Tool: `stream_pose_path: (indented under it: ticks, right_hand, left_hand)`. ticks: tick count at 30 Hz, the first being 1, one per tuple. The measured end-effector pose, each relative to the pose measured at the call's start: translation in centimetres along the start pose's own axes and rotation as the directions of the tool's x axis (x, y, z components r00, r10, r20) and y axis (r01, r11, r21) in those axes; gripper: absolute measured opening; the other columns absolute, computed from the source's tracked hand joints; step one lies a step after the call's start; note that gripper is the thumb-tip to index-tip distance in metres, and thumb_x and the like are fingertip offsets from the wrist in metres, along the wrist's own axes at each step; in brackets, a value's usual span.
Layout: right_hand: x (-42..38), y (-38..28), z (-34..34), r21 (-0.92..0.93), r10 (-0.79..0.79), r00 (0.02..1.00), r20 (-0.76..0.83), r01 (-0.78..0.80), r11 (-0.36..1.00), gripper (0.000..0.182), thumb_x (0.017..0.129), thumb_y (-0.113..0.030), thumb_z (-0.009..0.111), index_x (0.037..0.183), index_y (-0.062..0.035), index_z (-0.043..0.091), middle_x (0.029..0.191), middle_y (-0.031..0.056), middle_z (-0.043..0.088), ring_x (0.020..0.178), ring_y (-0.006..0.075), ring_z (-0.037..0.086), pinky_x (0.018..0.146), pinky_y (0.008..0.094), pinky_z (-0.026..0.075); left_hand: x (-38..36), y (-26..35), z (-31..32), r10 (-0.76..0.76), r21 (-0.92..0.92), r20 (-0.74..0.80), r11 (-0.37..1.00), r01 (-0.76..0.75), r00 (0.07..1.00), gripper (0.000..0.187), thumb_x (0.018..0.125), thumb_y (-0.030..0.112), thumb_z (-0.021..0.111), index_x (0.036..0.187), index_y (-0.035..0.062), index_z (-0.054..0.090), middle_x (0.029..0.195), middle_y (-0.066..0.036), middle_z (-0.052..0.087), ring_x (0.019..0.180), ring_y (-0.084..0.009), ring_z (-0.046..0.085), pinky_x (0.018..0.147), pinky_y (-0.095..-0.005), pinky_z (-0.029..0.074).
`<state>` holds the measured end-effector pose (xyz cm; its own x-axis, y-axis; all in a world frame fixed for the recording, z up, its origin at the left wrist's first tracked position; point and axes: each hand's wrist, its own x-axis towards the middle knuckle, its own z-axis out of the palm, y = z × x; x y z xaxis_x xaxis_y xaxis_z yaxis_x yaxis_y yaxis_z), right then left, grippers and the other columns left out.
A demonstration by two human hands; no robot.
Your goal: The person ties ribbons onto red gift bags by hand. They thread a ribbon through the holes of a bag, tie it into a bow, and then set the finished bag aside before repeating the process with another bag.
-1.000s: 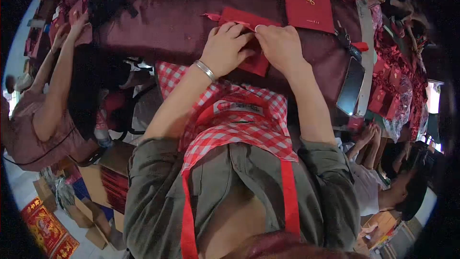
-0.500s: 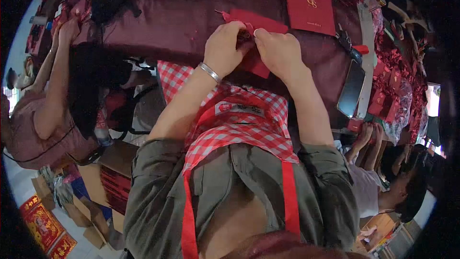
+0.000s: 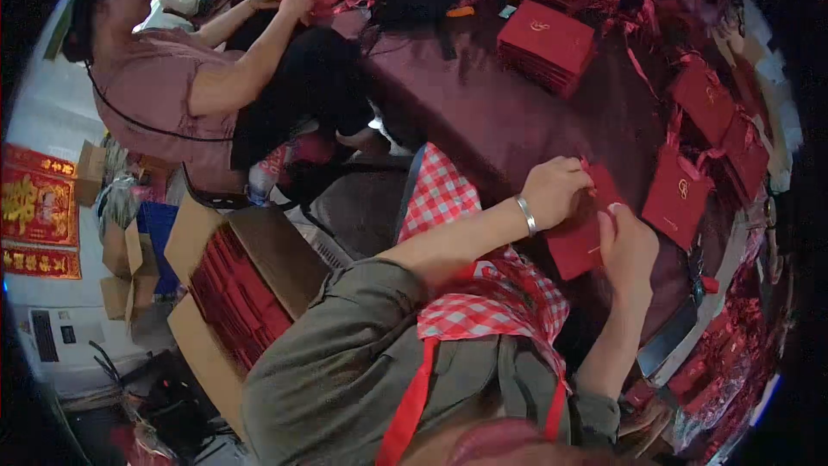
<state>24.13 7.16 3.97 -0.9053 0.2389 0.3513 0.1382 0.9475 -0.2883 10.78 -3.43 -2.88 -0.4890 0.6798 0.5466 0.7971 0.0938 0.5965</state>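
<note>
A red paper bag [image 3: 572,246] lies at an angle between my two hands, above the dark red tablecloth [image 3: 470,95]. My left hand [image 3: 556,192], with a silver bracelet on its wrist, pinches the bag's upper edge by its ribbon. My right hand [image 3: 628,246] has its thumb and fingers closed at the bag's right side; a thin pale end shows beside them. Just right of my hands lies another red bag [image 3: 677,198] with a gold logo and ribbon handle.
A stack of red bags [image 3: 546,47] stands beyond my hands, with more bags [image 3: 707,103] at the right. A phone [image 3: 668,341] lies near the right edge. A co-worker [image 3: 172,78] sits at the left. An open carton [image 3: 203,362] holds red bags.
The view has turned left, so my hands and the bag appear farther right and lower. More of the co-worker and the carton shows. Both hands remain at the bag.
</note>
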Motion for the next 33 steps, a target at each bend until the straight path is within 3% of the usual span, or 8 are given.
stream_pose_path:
  ticks: [2, 11, 14, 16, 20, 23, 27, 33]
  right_hand:
    - [0.2, 0.0, -0.2, -0.240, 0.179, 0.978, 0.105, -0.149, 0.959, 0.018, 0.085, -0.025, 0.057, 0.083, -0.0069, 0.057, 0.069, 0.0163, 0.061, 0.061, 0.0355, 0.059, 0.053, 0.0428, 0.046]
    - [-0.6, 0.7, 1.8, 0.061, 0.195, 0.980, -0.029, -0.193, 0.979, 0.022, 0.090, -0.024, 0.052, 0.082, -0.0038, 0.052, 0.072, 0.0215, 0.058, 0.067, 0.0406, 0.057, 0.055, 0.0472, 0.042]
    - [-1.1, 0.0, 2.3, 0.002, 0.228, 0.969, 0.098, -0.230, 0.973, 0.022, 0.091, -0.025, 0.052, 0.086, -0.0032, 0.054, 0.073, 0.0194, 0.059, 0.066, 0.0353, 0.059, 0.057, 0.0438, 0.044]
    - [-1.5, 0.3, 3.0, 0.036, 0.205, 0.974, 0.093, -0.209, 0.977, 0.022, 0.091, -0.025, 0.052, 0.086, -0.0034, 0.054, 0.073, 0.0194, 0.059, 0.065, 0.0351, 0.059, 0.056, 0.0435, 0.044]
    - [-1.9, 0.6, 3.9, 0.056, 0.177, 0.984, 0.005, -0.177, 0.983, 0.020, 0.091, -0.024, 0.051, 0.086, -0.0041, 0.054, 0.072, 0.0192, 0.059, 0.064, 0.0356, 0.059, 0.054, 0.0439, 0.043]
    - [-1.6, 0.4, 2.9, 0.110, 0.178, 0.984, -0.027, -0.174, 0.979, 0.019, 0.091, -0.022, 0.051, 0.086, -0.0035, 0.054, 0.073, 0.0192, 0.059, 0.066, 0.0376, 0.058, 0.055, 0.0441, 0.043]
    - [-1.4, 0.5, 1.6, 0.106, 0.158, 0.987, 0.017, -0.159, 0.982, 0.018, 0.091, -0.020, 0.052, 0.086, -0.0027, 0.053, 0.074, 0.0194, 0.058, 0.068, 0.0389, 0.057, 0.057, 0.0435, 0.043]
    - [-0.4, -0.3, 0.0, -0.079, 0.143, 0.986, 0.083, -0.136, 0.988, 0.018, 0.089, -0.021, 0.053, 0.084, -0.0032, 0.054, 0.076, 0.0183, 0.061, 0.066, 0.0362, 0.060, 0.056, 0.0434, 0.046]
  left_hand:
    - [-0.1, 0.4, 0.2, -0.008, 0.046, 0.011, 0.999, 0.008, 1.000, 0.015, 0.065, 0.009, 0.063, 0.080, 0.0116, 0.061, 0.080, -0.006, 0.055, 0.078, -0.0276, 0.055, 0.065, -0.0382, 0.048]
    - [-0.4, 0.9, -0.5, -0.085, 0.081, -0.031, 0.993, 0.087, 0.996, 0.027, 0.063, 0.003, 0.065, 0.088, 0.0122, 0.061, 0.101, -0.008, 0.053, 0.090, -0.0292, 0.053, 0.070, -0.0392, 0.049]
    - [0.2, 1.8, -1.7, -0.245, 0.035, 0.052, 0.969, 0.243, 0.968, 0.024, 0.068, 0.007, 0.066, 0.090, 0.0112, 0.061, 0.103, -0.009, 0.052, 0.093, -0.0294, 0.053, 0.074, -0.0393, 0.048]
    - [1.0, 1.5, -3.2, -0.420, -0.102, 0.321, 0.876, 0.472, 0.849, 0.023, 0.072, 0.011, 0.067, 0.094, 0.0106, 0.062, 0.103, -0.010, 0.053, 0.094, -0.0293, 0.054, 0.077, -0.0393, 0.047]
    - [0.7, -1.0, -2.4, -0.114, -0.197, 0.272, 0.965, 0.171, 0.955, 0.026, 0.072, 0.013, 0.069, 0.097, 0.0086, 0.063, 0.095, -0.012, 0.062, 0.084, -0.0281, 0.059, 0.076, -0.0381, 0.047]
    - [0.9, -1.3, -2.2, -0.193, -0.303, 0.452, 0.885, 0.353, 0.871, 0.022, 0.071, 0.013, 0.069, 0.091, 0.0064, 0.065, 0.085, -0.012, 0.064, 0.080, -0.0276, 0.061, 0.078, -0.0381, 0.047]
    - [1.8, -1.5, -3.1, -0.277, -0.190, 0.268, 0.924, 0.333, 0.923, 0.018, 0.067, 0.011, 0.068, 0.084, 0.0049, 0.065, 0.083, -0.014, 0.064, 0.082, -0.0287, 0.061, 0.078, -0.0373, 0.048]
    - [2.7, -0.1, -4.3, -0.303, -0.165, 0.293, 0.918, 0.360, 0.907, 0.018, 0.067, 0.009, 0.068, 0.084, 0.0038, 0.065, 0.088, -0.015, 0.064, 0.084, -0.0294, 0.061, 0.078, -0.0364, 0.048]
